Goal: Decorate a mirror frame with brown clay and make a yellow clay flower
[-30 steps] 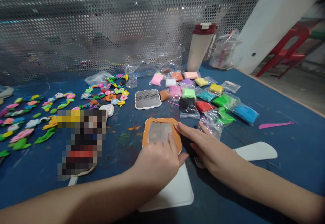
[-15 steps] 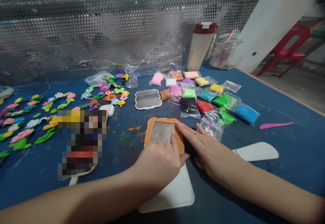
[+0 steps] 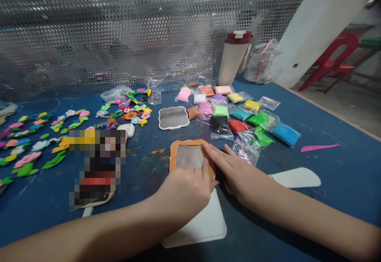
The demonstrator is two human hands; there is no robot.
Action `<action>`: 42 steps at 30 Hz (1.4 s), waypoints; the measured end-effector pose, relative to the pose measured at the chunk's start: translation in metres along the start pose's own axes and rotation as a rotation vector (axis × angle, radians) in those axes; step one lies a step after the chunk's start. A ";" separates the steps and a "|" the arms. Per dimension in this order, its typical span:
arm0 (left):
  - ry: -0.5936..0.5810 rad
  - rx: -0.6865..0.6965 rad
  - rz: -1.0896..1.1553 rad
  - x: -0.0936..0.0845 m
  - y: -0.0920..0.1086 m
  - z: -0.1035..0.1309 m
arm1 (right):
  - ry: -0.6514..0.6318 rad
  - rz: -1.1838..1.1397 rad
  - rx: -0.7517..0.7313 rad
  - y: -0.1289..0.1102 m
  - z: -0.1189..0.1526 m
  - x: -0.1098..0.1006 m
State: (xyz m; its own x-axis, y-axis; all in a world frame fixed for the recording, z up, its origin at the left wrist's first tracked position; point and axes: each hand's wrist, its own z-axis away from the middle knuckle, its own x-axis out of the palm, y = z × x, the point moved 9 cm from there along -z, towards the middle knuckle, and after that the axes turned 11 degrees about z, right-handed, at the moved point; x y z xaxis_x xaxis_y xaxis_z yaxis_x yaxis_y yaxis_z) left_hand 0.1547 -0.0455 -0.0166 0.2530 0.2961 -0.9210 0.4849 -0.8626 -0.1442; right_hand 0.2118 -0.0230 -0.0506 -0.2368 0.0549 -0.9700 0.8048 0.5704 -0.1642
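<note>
A small mirror (image 3: 189,157) with an orange clay border (image 3: 173,155) lies in front of me, above a white flat plate (image 3: 205,226). My left hand (image 3: 187,186) is curled, with its index finger and thumb on the right side of the border. Its other fingertips are hidden. My right hand (image 3: 230,167) lies with its fingers stretched out, fingertips touching the border's upper right corner. Under that palm is a dark object, mostly covered. Beyond them sits a second mirror (image 3: 173,118) with a white wavy rim and no clay on it.
Several bagged clay packs (image 3: 222,125) lie at the back, before a cream tumbler (image 3: 232,60). Flower-decorated clay pieces (image 3: 131,115) spread along the left, near a phone (image 3: 99,171) with a blurred screen. At right are a pink clay tool (image 3: 320,147) and a white rounded piece (image 3: 297,177).
The view has shifted slightly. Both hands stay at the right side of the orange border, with the right fingertips moved only a little.
</note>
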 end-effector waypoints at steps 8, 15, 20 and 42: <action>-0.173 -0.265 0.017 -0.002 -0.027 0.004 | -0.087 -0.271 0.091 0.008 -0.035 -0.010; -0.213 -0.361 0.030 0.010 -0.032 0.010 | 0.032 -0.654 0.352 0.011 -0.014 -0.017; -0.254 -0.297 -0.001 0.015 -0.028 0.007 | 0.096 -0.686 0.307 0.002 -0.008 -0.018; -0.173 -0.148 -0.088 0.012 -0.014 0.002 | 0.081 -0.653 0.413 0.014 0.003 -0.016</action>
State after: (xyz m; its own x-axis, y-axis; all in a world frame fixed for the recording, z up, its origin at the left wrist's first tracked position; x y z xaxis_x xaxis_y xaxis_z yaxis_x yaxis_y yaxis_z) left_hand 0.1489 -0.0305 -0.0268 0.0638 0.2820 -0.9573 0.6193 -0.7634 -0.1836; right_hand 0.2284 -0.0181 -0.0380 -0.7590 -0.1185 -0.6402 0.6224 0.1564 -0.7669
